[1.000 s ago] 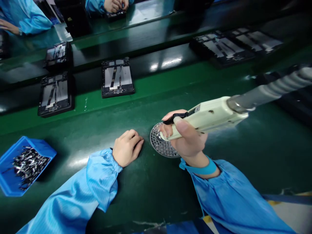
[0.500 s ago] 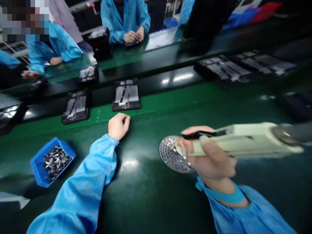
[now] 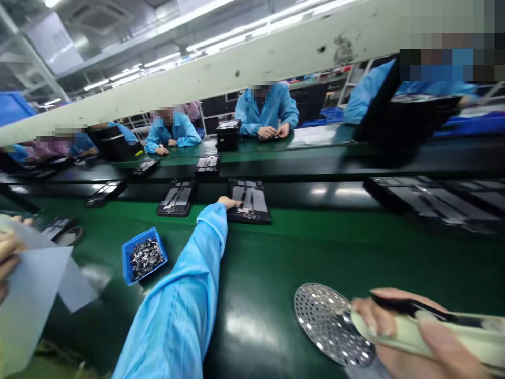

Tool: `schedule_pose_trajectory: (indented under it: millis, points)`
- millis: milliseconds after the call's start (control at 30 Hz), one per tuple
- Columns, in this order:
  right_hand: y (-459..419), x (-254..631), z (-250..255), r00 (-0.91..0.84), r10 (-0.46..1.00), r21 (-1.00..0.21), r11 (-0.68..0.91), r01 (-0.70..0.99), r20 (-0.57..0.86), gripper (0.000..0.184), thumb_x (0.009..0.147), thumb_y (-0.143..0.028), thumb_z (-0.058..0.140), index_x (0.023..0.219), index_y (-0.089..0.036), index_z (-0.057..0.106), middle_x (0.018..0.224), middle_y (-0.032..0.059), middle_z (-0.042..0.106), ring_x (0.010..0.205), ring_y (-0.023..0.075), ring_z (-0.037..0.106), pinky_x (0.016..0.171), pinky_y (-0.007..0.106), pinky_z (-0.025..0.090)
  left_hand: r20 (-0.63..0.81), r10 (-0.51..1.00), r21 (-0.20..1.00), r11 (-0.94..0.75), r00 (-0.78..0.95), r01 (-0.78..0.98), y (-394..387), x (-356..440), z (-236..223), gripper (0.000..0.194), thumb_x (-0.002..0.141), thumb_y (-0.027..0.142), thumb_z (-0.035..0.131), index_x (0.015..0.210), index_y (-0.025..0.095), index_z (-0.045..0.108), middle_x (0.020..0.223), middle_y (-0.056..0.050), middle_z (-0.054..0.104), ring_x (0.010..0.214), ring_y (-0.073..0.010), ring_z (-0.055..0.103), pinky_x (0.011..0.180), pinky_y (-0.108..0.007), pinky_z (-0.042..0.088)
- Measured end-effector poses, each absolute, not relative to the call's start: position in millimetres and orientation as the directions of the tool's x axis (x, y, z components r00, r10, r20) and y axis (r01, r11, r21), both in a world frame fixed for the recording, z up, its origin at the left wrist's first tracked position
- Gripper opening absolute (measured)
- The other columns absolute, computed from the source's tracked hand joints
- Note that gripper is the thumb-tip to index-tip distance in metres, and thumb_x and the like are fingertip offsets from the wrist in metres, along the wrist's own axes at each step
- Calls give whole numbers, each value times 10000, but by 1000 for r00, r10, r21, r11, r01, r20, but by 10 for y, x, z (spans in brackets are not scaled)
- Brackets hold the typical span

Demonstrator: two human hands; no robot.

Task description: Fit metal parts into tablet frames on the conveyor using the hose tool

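Observation:
My left hand point(image 3: 228, 202) is stretched far forward, its fingers on the near left edge of a black frame with metal strips point(image 3: 248, 202). The hand is small at this distance. At the bottom right my right hand point(image 3: 398, 331) grips a cream electric screwdriver point(image 3: 453, 331), which lies nearly level. Its tip sits next to a perforated steel disc point(image 3: 323, 323) lying on the green conveyor belt point(image 3: 268, 279). The screwdriver's tip is partly hidden by my fingers.
A blue bin of small metal parts point(image 3: 144, 257) sits left of my left arm. Another black frame point(image 3: 176, 198) lies nearby, with several more along a dark rail. A co-worker's hand point(image 3: 8, 258) holds a white sheet point(image 3: 27, 295) at far left. A pale beam point(image 3: 236, 68) crosses above.
My view has tilted up, showing co-workers across the line. My left hand has moved forward onto the black frame. My right hand and screwdriver now sit lower in the view.

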State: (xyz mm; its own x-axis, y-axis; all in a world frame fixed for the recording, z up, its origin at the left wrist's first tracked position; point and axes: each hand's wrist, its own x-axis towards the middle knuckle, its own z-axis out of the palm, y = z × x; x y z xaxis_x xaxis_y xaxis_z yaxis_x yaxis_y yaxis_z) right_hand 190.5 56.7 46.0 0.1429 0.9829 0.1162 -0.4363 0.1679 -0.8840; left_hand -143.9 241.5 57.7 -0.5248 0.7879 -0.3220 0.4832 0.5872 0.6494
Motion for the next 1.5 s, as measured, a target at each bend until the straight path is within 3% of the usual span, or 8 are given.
schedule_pose_trajectory:
  millis: [333,533,667,867,1067,1167,1367,1500]
  points:
    - [569,1884,666,84,939,-816,333,-473,335,278,703,-496,746,757,-231,809,395,0,476,374,153,456,421,344,408,-199,815,930,331,-544,156,1037,-1543,578,467,882,520,779,1084,102,725,1126,-171,785,1109,-297,736,994,-366,572]
    - [395,1807,753,-13,929,-816,317,-484,370,330,766,-493,739,867,-191,827,449,-10,536,423,153,522,481,323,455,-352,876,935,348,-331,-75,-170,-1362,393,726,666,688,863,1097,130,693,1069,-164,799,999,-350,764,931,-443,604]
    - [289,1691,826,-64,913,-829,336,-447,404,353,815,-512,693,894,-192,821,466,-29,511,421,147,494,507,337,463,-334,904,917,378,-267,132,-716,-942,156,652,818,744,662,1148,182,660,1208,-158,767,1192,-343,710,1064,-454,548]
    - [233,1552,843,-99,925,-863,297,-410,366,376,815,-547,685,867,-193,801,460,-60,447,398,132,448,503,325,442,-469,868,372,359,-160,856,-851,-904,347,586,995,658,356,885,194,697,883,-182,767,933,-414,750,861,-510,556]
    - [48,1529,905,-221,923,-900,215,-380,314,399,838,-574,691,920,-203,814,477,-41,485,413,143,466,513,340,447,-37,803,-24,595,-595,804,-521,-1702,794,489,1049,416,352,1103,125,741,1027,-170,777,1055,-346,743,964,-459,559]
    - [-168,1477,962,-381,896,-946,108,-306,226,359,863,-558,708,989,-237,810,495,-38,520,428,147,485,526,341,462,113,708,7,701,-698,713,-377,-2086,786,431,1006,325,424,1244,117,716,1271,-139,735,1265,-343,665,1085,-531,507]
    - [-423,1406,933,-500,845,-969,79,-234,190,366,894,-570,700,1012,-236,795,493,-52,502,418,139,487,517,337,482,-126,698,161,716,-705,680,-224,-2297,586,510,861,312,667,1246,-21,698,1416,-188,652,1418,-483,512,1169,-661,398]
    - [-367,1493,909,-678,723,-987,35,-154,131,442,904,-625,670,1090,-246,803,528,-24,572,467,179,569,575,386,530,-57,674,450,676,-737,583,-214,-2400,442,490,679,540,837,988,164,779,1363,-52,712,1479,-408,430,1312,-525,243]
